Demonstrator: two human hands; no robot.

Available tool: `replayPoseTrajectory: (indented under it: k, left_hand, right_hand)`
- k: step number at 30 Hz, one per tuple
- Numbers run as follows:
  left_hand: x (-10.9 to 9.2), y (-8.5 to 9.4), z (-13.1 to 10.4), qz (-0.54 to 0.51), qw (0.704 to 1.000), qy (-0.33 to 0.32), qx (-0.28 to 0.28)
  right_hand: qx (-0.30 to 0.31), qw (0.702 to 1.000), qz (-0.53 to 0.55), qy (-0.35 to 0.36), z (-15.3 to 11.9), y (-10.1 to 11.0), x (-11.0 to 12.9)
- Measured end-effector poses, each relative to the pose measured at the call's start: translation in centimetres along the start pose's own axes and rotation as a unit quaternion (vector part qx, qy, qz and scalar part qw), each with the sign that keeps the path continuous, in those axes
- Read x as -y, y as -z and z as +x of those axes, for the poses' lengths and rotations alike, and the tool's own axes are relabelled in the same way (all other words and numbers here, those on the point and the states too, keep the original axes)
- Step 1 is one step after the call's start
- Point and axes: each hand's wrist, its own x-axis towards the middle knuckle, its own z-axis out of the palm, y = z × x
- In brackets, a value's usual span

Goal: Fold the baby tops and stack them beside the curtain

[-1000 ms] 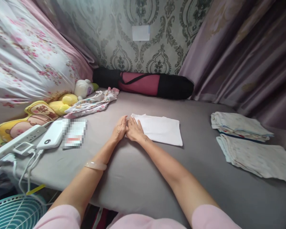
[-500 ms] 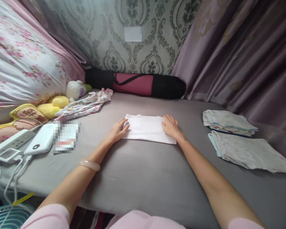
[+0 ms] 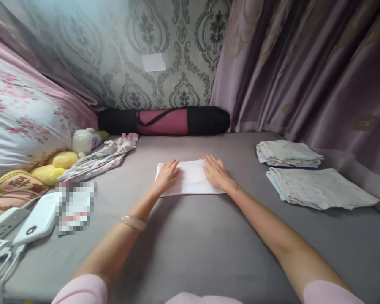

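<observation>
A white folded cloth (image 3: 191, 179) lies flat on the grey sheet (image 3: 190, 245) in front of me, roughly a rectangle. My left hand (image 3: 169, 175) rests on its left part, palm down with the fingers stretched out. On its right part lies my right hand (image 3: 215, 171), flat and with fingers spread. Neither hand grips the cloth. Whether it is a garment or a towel I cannot tell.
Two stacks of folded patterned cloths, a rear stack (image 3: 288, 153) and a front stack (image 3: 319, 188), lie at right. Left are a patterned garment (image 3: 103, 156), plush toys (image 3: 84, 141), a power bank (image 3: 39, 217) and a power strip (image 3: 6, 221). A black-and-red long bag (image 3: 163, 121) lies against the wall.
Both hands have moved from the cloth's side edges onto its top and now lie flatter. The view has shifted, so the surroundings appear further left.
</observation>
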Motion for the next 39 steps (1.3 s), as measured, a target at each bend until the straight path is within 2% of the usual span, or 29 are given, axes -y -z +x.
replayPoseTrajectory:
  k: [2,4,6,8,12,17,20,25,29,33,39]
  left_hand:
    - [-2.3,-1.4,-0.3,0.016,0.999,-0.002,0.036]
    - [-4.0,-2.4,-0.6,0.042,0.998,0.013,0.051]
    - [-4.8,-2.8,-0.8,0.061,0.996,0.021,0.056]
    - [-4.8,-2.6,-0.8,0.063,0.996,0.02,0.067]
    - [-3.2,-1.5,-1.1,0.066,0.993,0.027,0.09]
    - [-0.1,-0.1,-2.3,0.093,0.992,0.033,0.075]
    - [1.4,0.5,-2.5,0.091,0.991,0.06,0.078]
    - [3.6,1.5,-0.4,0.085,0.988,0.116,0.06]
    - [5.2,2.7,2.1,0.072,0.982,0.141,0.101]
    - [5.8,3.9,3.8,0.066,0.981,0.134,0.121]
    - [5.4,4.5,4.5,0.029,0.979,0.134,0.153]
  right_hand:
    - [0.025,0.999,0.008,0.038,-0.4,-0.8,1.6]
    - [0.043,0.998,0.014,0.046,-0.7,-1.5,2.5]
    - [0.055,0.998,0.016,0.04,-0.9,-1.9,2.8]
    - [0.063,0.997,0.016,0.037,-1.0,-2.0,2.7]
    - [0.063,0.997,0.01,0.039,-1.2,-1.6,1.6]
    - [0.054,0.998,-0.01,0.008,-1.9,-1.4,-0.8]
    - [0.06,0.998,-0.01,-0.018,-1.8,-1.3,-2.1]
    - [0.055,0.997,-0.012,-0.052,0.1,-0.5,-3.3]
    - [0.081,0.995,-0.004,-0.06,2.3,0.8,-4.2]
    - [0.092,0.994,-0.004,-0.063,3.9,1.5,-5.0]
    - [0.125,0.989,0.004,-0.077,5.2,1.7,-5.3]
